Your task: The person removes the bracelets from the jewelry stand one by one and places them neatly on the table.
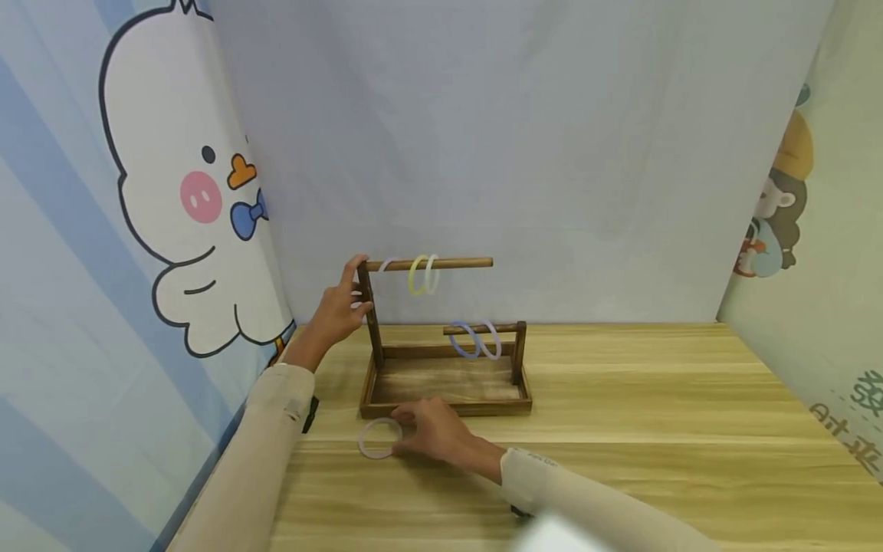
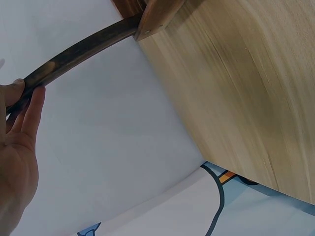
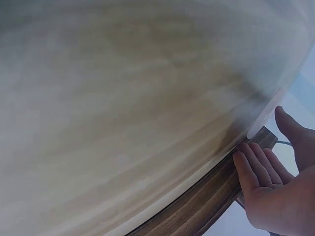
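My left hand (image 1: pixel 339 310) grips the top of the tall left post (image 1: pixel 373 330) of a dark wooden stand. Its thumb and fingers lie on either side of that post (image 2: pixel 81 46) in the left wrist view. In front of the stand's tray, a pale pink ring (image 1: pixel 375 458) is on the table. At that ring's right edge is my right hand (image 1: pixel 438 433), its thumb and fingers apart. The right wrist view shows the ring (image 3: pixel 266 114) edge-on, just beyond the fingertips, with the tray's wooden edge (image 3: pixel 197 201) beside the fingers.
From the upper bar (image 1: pixel 469 262) hang a lilac ring (image 1: pixel 388 264), a yellow ring (image 1: pixel 412 280) and a white ring (image 1: pixel 428 277). The lower bar (image 1: pixel 509 327) carries a blue ring (image 1: pixel 458 349) and another lilac ring (image 1: pixel 496 343). A grey cloth (image 1: pixel 552 153) stands behind the wooden table (image 1: pixel 655 399).
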A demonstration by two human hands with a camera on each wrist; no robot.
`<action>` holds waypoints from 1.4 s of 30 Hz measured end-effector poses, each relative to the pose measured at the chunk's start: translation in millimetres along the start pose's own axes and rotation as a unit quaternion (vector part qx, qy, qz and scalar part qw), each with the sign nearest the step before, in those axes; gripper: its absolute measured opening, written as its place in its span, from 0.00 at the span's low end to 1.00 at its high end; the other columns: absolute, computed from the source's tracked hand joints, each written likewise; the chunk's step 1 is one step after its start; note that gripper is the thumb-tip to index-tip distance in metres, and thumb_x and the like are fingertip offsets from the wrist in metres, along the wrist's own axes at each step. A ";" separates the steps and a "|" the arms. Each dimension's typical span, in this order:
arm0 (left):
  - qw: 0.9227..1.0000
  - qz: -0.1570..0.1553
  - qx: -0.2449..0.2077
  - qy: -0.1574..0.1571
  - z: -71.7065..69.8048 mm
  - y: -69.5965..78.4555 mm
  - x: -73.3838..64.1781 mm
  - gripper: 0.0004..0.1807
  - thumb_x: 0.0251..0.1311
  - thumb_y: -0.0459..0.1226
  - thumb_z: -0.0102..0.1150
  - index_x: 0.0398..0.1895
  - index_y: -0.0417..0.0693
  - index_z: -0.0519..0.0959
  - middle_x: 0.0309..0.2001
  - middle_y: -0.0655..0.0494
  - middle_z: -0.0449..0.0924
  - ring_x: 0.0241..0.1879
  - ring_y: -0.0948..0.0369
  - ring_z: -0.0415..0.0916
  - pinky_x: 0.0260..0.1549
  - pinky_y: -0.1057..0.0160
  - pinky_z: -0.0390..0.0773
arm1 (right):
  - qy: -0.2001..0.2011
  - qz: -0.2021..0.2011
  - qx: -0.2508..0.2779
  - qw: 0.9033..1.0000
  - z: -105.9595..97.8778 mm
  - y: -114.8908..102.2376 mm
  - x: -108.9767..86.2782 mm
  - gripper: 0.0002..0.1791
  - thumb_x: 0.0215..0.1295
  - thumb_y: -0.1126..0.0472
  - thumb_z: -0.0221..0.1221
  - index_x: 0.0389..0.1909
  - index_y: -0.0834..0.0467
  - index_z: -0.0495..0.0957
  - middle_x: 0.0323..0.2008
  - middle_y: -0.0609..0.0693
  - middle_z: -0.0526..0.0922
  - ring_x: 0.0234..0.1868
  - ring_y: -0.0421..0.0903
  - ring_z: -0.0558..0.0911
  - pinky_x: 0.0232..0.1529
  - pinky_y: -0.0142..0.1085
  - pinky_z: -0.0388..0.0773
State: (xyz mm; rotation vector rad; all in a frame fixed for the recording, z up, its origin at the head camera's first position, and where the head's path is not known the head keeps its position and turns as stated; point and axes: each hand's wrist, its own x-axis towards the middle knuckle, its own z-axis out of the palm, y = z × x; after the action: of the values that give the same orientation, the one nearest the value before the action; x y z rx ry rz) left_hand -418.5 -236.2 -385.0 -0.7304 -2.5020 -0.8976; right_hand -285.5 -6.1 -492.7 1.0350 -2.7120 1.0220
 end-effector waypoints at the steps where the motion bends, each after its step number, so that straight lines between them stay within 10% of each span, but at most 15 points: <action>1: 1.000 -0.001 0.000 0.000 -0.1 0.1 0.0 0.48 0.66 0.22 0.63 0.81 0.56 0.47 0.54 0.27 0.80 0.56 0.37 0.82 0.55 0.43 0.85 | 0.001 -0.002 0.002 1.000 -0.8 0.7 0.3 0.27 0.53 0.58 0.80 0.53 0.64 0.85 0.48 0.55 0.90 0.48 0.45 0.89 0.49 0.27 0.85; 23: 1.000 0.014 0.000 0.011 0.9 -0.8 0.4 0.47 0.65 0.22 0.64 0.80 0.53 0.49 0.52 0.27 0.81 0.53 0.37 0.83 0.53 0.44 0.86 | 0.073 -0.047 0.025 0.996 -47.7 4.9 33.6 0.17 0.65 0.61 0.73 0.49 0.67 0.86 0.42 0.59 0.90 0.38 0.50 0.91 0.38 0.28 0.87; 42: 1.000 0.009 -0.002 0.007 -0.2 0.0 0.3 0.48 0.65 0.22 0.64 0.80 0.53 0.49 0.53 0.28 0.81 0.55 0.38 0.83 0.53 0.45 0.86 | 0.163 0.009 0.072 0.984 -94.2 6.6 58.7 0.16 0.67 0.61 0.71 0.52 0.64 0.86 0.44 0.57 0.90 0.41 0.49 0.91 0.38 0.34 0.89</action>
State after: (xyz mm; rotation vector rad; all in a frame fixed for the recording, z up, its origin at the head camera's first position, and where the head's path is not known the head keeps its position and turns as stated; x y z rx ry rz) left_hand -418.7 -236.2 -384.7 -0.7437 -2.4782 -0.8999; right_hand -350.5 21.1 -406.7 0.7798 -2.4181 1.2805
